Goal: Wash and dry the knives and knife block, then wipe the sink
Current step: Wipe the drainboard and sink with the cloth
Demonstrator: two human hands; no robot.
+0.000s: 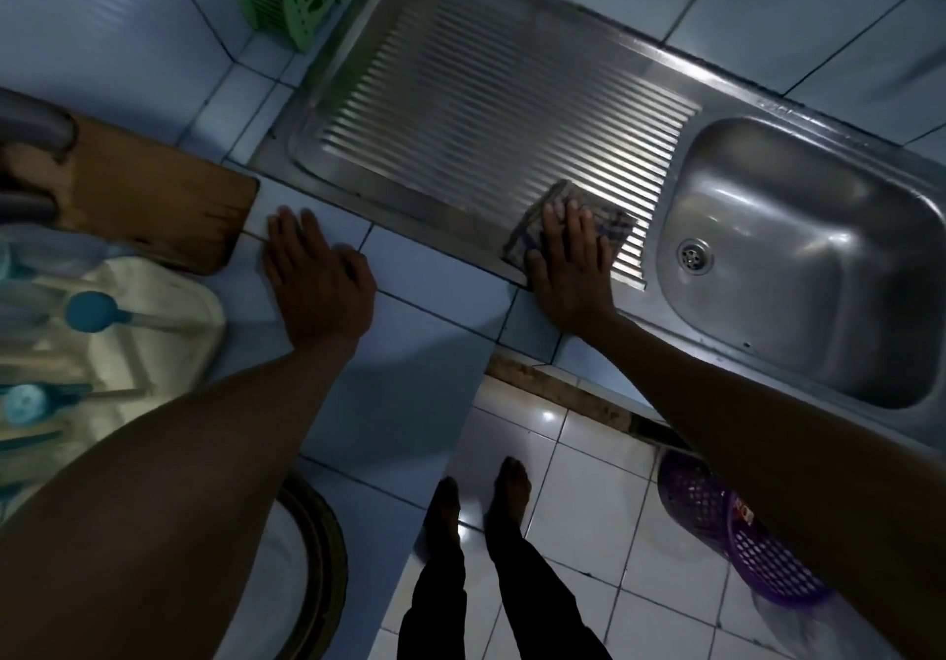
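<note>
While bare feet (478,511) stand on the white floor tiles below, a person leans over a blue-tiled counter (430,275) in what looks like the last stage of the job, the wiping of the sink. Nearest the camera, the left hand (317,280) lies flat and open on the counter, holding nothing. Just beyond, the right hand (571,265) presses straight fingers on a dark checked cloth (611,226) at the near edge of the steel sink's (368,188) ribbed drainboard. To the left, a wooden knife block (148,198) lies on the counter with dark handles (30,132) seated in it, probably washed already, though dim light leaves that uncertain. Farther right, the basin (798,260) appears empty around its drain (694,253). Most of the drainboard and the basin likely remain to wipe.
</note>
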